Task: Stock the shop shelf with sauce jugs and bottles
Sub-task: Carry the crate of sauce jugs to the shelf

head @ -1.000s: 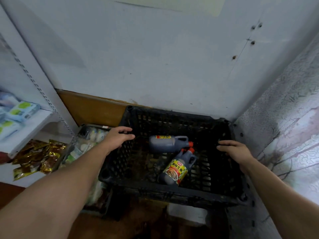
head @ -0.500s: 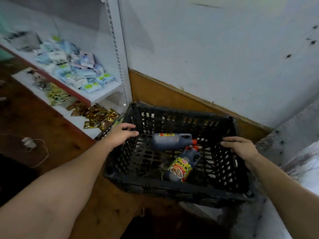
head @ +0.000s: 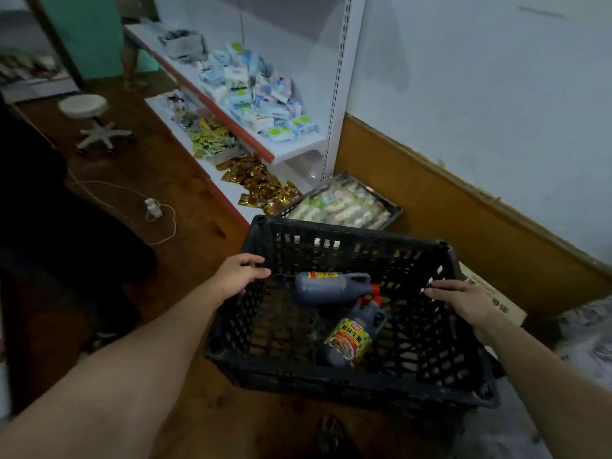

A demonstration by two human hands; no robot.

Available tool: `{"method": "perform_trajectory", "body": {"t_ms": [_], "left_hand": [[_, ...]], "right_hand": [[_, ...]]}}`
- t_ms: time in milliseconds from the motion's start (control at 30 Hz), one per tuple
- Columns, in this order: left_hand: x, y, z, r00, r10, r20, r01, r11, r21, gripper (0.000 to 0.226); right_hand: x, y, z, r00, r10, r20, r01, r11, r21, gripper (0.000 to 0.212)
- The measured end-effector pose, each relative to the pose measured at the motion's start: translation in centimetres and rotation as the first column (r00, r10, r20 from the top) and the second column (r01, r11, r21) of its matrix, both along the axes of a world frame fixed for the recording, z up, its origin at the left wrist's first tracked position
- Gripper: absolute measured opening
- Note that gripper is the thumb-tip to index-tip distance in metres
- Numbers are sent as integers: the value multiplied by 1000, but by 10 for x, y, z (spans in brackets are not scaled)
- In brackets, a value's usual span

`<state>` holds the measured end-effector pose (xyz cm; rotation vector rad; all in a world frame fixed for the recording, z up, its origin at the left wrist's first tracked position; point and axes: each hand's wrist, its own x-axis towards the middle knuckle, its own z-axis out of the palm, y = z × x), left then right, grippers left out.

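A black plastic crate point(head: 347, 385) hangs in front of me above the wooden floor. My left hand point(head: 239, 276) grips its left rim and my right hand point(head: 463, 301) grips its right rim. Two dark sauce jugs with orange-red caps lie on their sides inside: one point(head: 326, 288) across the back, one with a yellow label point(head: 354, 332) nearer me. The white shop shelf point(head: 298, 150) stands at the upper left, with packets piled on it.
A crate of pale packaged goods point(head: 344, 207) sits on the floor by the wall, gold sachets point(head: 258, 183) beside it. A white stool point(head: 89, 120) and a charger with cable point(head: 152, 207) are on the floor to the left. A cardboard box point(head: 496, 296) lies at right.
The view has swung left and the crate has come away from the wall, lifted in both hands. The shelf, stool and floor have come into sight.
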<state>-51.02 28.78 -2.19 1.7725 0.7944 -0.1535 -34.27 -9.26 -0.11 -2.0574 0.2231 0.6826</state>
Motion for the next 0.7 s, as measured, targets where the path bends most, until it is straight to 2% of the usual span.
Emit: {"method": "perform_trajectory", "body": {"t_ms": [233,400,567,700], "left_hand": [[-101,42,-10,994,106,-41,-108,994,-33,41],[-168,59,-17,962,263,-70,-266,963,-34,43],[-234,55,-24,893,443,-80,-447,894,-29,45],[-293,50,-34,800,594,-88,-600,798,-66,42]], "right_hand": [[-68,60,-6,991,123,50,-123,992,-11,34],[-88,112,-10,954,297,-40,-297,955,0,35],[-101,168,-19,884,463,-74,-462,886,22,34],[-115,218,-29,817,572,-71,-570,820,51,32]]}}
